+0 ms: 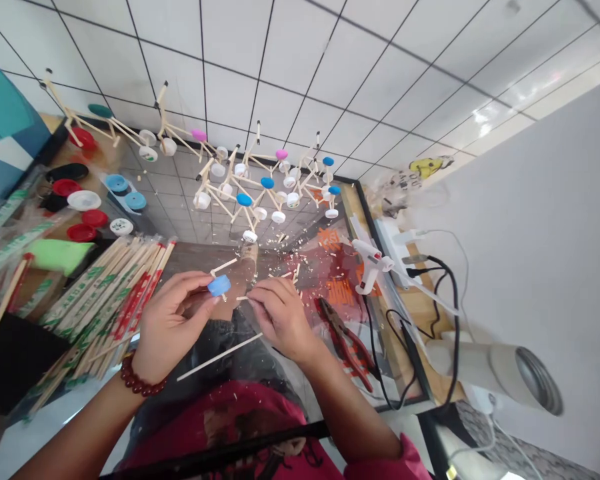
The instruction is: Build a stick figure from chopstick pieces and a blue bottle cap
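Between the fingertips of my left hand [173, 323] is a light blue bottle cap [219, 286], with short pieces of stick joined to it. My right hand [283, 317] pinches a short wooden stick piece [243, 298] just right of the cap, not touching it. A longer thin stick [220, 357] lies below, its upper end near my right hand. Small wood chips [300, 247] are scattered on the glass tabletop beyond my hands.
Several stick-and-cap figures [267, 183] stand at the back. Bundled chopsticks [105, 293] and loose caps [84, 200] lie left. On the right are red-handled pliers [347, 343], a glue gun [373, 267], black cables [455, 333] and a white cylindrical lamp [500, 373].
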The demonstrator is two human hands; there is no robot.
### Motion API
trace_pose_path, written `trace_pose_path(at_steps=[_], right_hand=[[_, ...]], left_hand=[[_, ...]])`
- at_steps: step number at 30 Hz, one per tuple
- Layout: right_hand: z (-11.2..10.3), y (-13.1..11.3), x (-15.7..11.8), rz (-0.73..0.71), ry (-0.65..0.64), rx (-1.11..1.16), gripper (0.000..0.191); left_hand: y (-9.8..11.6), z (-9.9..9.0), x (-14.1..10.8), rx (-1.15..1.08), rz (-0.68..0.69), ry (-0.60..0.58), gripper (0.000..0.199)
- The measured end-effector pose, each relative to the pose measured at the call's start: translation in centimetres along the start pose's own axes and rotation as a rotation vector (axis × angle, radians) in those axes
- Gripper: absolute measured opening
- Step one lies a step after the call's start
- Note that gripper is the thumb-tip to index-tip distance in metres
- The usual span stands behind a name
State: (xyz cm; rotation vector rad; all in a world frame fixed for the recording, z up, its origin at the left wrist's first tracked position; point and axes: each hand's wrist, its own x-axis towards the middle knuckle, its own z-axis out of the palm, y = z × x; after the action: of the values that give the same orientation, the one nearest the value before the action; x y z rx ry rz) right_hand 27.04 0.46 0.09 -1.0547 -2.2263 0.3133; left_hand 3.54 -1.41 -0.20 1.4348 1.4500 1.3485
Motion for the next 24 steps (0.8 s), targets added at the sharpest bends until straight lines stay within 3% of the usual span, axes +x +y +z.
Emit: trace_pose_path(at_steps=[10,24], right_hand=[[1.4,0.5,-0.4,0.059,0.009,-0.137,0.027],[2.0,0.4,-0.2,0.149,-0.183,-0.112,0.029]], left_hand=[[-1.1,0.1,0.1,0.060,-0.119,-0.099,0.022],[-0.2,0.2,0.4,0.133,-0.137,-0.098,0.023]])
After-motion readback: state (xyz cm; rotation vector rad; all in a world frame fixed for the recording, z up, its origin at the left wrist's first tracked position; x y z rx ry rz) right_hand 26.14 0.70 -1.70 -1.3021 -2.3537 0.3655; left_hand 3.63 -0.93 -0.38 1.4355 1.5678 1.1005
